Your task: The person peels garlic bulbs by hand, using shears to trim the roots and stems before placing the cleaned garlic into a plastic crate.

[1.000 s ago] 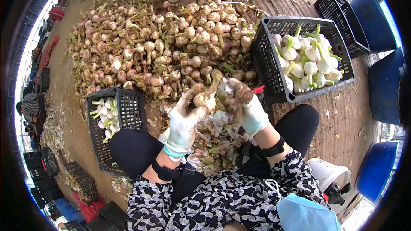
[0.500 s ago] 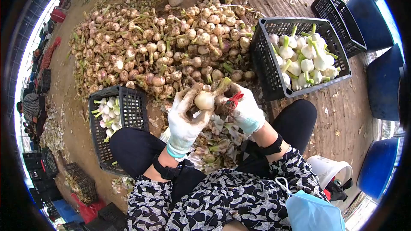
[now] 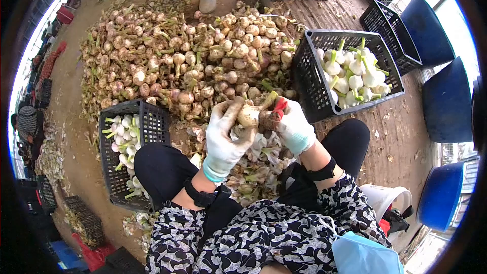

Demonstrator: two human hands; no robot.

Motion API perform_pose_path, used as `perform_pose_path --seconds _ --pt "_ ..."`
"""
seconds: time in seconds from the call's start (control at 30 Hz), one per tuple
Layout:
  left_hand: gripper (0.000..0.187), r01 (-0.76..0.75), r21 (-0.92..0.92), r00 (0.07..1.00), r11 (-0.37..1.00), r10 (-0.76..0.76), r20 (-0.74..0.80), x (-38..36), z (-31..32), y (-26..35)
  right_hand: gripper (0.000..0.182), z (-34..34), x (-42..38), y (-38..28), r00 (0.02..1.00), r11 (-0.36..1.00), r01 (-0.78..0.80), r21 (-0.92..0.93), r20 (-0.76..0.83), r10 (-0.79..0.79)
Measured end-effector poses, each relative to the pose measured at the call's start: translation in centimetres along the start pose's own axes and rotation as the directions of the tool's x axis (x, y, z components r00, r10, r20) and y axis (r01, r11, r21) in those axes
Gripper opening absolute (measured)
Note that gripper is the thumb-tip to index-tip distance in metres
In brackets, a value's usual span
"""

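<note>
My left hand [image 3: 227,134], in a soiled white glove, has its fingers wrapped round the left side of a garlic bulb [image 3: 248,116]. The bulb's short green stem points up and right. Close against its right side is my right hand [image 3: 290,124], also gloved, with closed fingers and something red at them; what exactly it grips is hidden. Behind both hands spreads a large heap of unpeeled garlic [image 3: 167,56]. Loose skins and leaves [image 3: 258,165] lie below the hands, between my knees.
A black crate [image 3: 317,96] of clean white garlic stands at the right, a smaller one [image 3: 154,122] at the left. Blue tubs [image 3: 449,104] line the right side. A white bucket [image 3: 373,195] is near my right knee. Another person's feet [image 3: 207,2] show beyond the heap.
The view has shifted slightly. My fingers have moved on the bulb, and more of its surface shows. Beyond the heap, the other person's hand has come further into view.
</note>
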State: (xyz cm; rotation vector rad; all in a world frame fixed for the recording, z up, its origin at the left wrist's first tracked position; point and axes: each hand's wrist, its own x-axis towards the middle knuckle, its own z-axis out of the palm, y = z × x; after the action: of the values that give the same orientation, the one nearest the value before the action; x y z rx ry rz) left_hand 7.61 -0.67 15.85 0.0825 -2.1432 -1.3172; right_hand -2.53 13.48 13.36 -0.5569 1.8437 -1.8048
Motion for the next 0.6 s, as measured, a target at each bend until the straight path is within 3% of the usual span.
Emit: perform_pose_path --seconds 0.03,0.07,0.1,0.17,0.2,0.23,0.3,0.37,0.43,0.47,0.5,0.57,0.6 --pt "0.055 -0.146 0.132 0.989 0.980 0.148 -0.004 0.0 0.0 0.1 0.017 0.5 -0.1 -0.5 1.000 1.000 0.000 -0.009 -0.002 0.000" --pt "0.055 -0.188 0.175 0.981 0.966 0.191 -0.003 -0.1 -0.1 0.0 0.017 1.4 -0.2 -1.2 0.998 0.990 -0.026 0.136 -0.056 0.034" --pt "0.055 -0.187 0.169 0.981 0.968 0.192 -0.009 0.0 0.0 -0.2 0.017 2.0 -0.3 -1.6 0.992 0.959 -0.043 0.279 -0.104 0.075" --pt "0.053 -0.083 0.022 0.992 0.996 0.085 -0.092 0.2 -0.1 -0.4 0.018 2.6 -0.2 -1.3 0.991 0.971 -0.068 0.230 -0.095 0.092" --pt "0.047 0.184 -0.261 0.979 0.948 -0.200 -0.036 0.1 -0.4 -0.2 0.018 3.1 -0.3 -1.4 0.992 0.985 -0.030 0.169 -0.118 0.051" --pt "0.043 0.363 -0.680 0.902 0.637 -0.423 0.085 -0.1 -0.3 -0.2 0.018 3.8 -0.3 -1.5 0.990 0.994 0.008 0.108 -0.139 0.007" --pt "0.046 0.323 -0.770 0.928 0.550 -0.345 0.143 -0.4 -0.6 -2.0 0.018 4.3 -0.2 0.2 0.976 0.929 0.130 -0.347 -0.120 -0.181" --pt "0.047 0.344 -0.808 0.907 0.479 -0.391 0.155 -0.3 -0.7 -3.3 0.016 3.8 0.1 0.0 0.991 0.927 0.110 -0.359 -0.037 -0.131" --pt "0.047 0.361 -0.838 0.880 0.408 -0.445 0.163 -0.4 -0.9 -3.9 0.021 2.2 1.3 4.3 0.989 0.992 -0.123 -0.002 0.078 0.123" --pt "0.047 0.345 -0.795 0.895 0.499 -0.429 0.119 -0.4 -0.9 -4.0 0.020 1.4 1.3 2.6 0.975 0.980 -0.197 0.039 0.108 0.192" --pt "0.047 0.328 -0.742 0.909 0.584 -0.410 0.078 -0.5 -0.8 -4.2 0.017 0.1 0.9 0.7 0.923 0.958 0.272 -0.085 0.303 -0.235" --pt "0.047 0.377 -0.722 0.890 0.580 -0.444 0.108 -0.1 -1.0 -3.2 0.013 2.0 0.0 -5.1 0.990 0.960 -0.114 0.256 0.106 0.089" --pt "0.046 0.382 -0.647 0.897 0.660 -0.433 0.088 0.1 -0.9 -2.8 0.013 1.8 0.7 -3.5 0.990 0.958 -0.117 0.261 0.103 0.093"
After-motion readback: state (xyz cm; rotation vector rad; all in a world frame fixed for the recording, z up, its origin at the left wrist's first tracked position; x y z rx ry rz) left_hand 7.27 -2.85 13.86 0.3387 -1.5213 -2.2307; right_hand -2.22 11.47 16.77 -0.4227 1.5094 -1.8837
